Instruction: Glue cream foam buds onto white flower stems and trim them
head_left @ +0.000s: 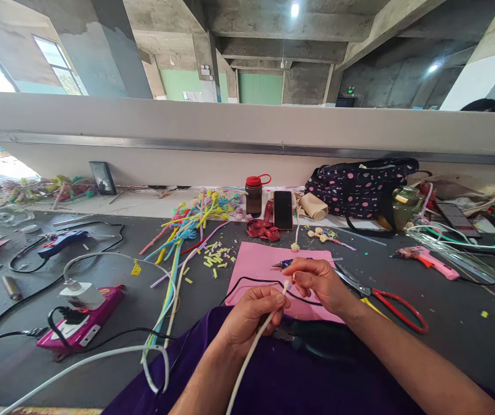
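On dark grey tabletop (9,369), far L: blue glue gun (59,243) w/ black cable, then magenta power strip (104,311) w/ white adapter (82,295) plugged in. Next, going R, bunch of fuzzy pastel stems (176,282), mixed colours, plus scatter of small yellow-green bits (215,259) beside. Approx. centre, in L hand (251,317): pinching white stem (251,353) btwn thumb & index, close below pale tip; stem slanting up-R from lap to front of pink sheet (247,265). Behind sheet, dark bottle (254,200) w/ red lid, then phone (282,210) propped upright. At stem tip, R hand (321,282) w/ fingers curled, thumb nr index; can't tell if gripping tip or just beside it. Under/near R hand, blue pen (284,263) on sheet. Further R, at back, dark patterned bag (355,190); in front, scissors (403,305) w/ red handle, then pink glue gun (433,262) on tabletop.
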`<state>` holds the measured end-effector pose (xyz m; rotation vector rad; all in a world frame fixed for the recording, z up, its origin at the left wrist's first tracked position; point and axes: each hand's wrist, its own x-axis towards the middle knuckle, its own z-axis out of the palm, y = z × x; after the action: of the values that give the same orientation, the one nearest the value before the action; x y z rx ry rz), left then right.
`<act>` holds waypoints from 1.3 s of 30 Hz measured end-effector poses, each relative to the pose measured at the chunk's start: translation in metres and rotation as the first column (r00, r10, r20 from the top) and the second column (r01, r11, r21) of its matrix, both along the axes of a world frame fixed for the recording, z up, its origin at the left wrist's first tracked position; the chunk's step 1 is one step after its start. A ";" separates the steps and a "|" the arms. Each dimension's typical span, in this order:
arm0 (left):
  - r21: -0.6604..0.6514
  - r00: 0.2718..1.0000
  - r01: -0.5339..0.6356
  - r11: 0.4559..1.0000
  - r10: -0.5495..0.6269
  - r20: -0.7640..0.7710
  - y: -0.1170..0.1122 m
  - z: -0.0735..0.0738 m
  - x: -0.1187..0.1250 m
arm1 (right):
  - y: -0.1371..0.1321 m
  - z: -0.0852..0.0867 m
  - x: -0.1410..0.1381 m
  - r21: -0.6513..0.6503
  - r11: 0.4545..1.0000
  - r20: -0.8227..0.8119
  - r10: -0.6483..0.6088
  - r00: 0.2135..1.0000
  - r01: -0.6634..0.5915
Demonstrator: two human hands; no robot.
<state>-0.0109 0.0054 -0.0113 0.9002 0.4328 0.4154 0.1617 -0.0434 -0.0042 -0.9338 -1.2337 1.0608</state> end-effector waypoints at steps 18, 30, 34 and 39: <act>-0.001 0.999 -0.001 1.000 0.001 -0.042 0.000 0.002 0.000 | 0.000 0.001 -0.001 0.016 0.999 0.054 -0.032 0.998 0.031; -0.136 0.902 -0.375 0.917 0.395 0.175 0.000 0.007 -0.008 | -0.006 -0.007 -0.015 -0.156 0.977 0.011 -0.143 0.990 0.143; -0.162 0.862 -0.446 0.880 0.471 0.187 0.000 0.007 -0.007 | -0.011 -0.010 -0.030 -0.203 0.976 0.131 -0.056 0.990 0.082; -0.167 0.851 -0.471 0.866 0.496 0.172 -0.002 0.006 -0.005 | -0.013 -0.011 -0.041 -0.180 0.973 0.177 -0.109 0.978 0.141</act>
<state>-0.0159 0.0032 -0.0050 0.6127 0.4840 0.9331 0.1208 -0.0561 -0.0156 -1.2542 -1.2039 1.0298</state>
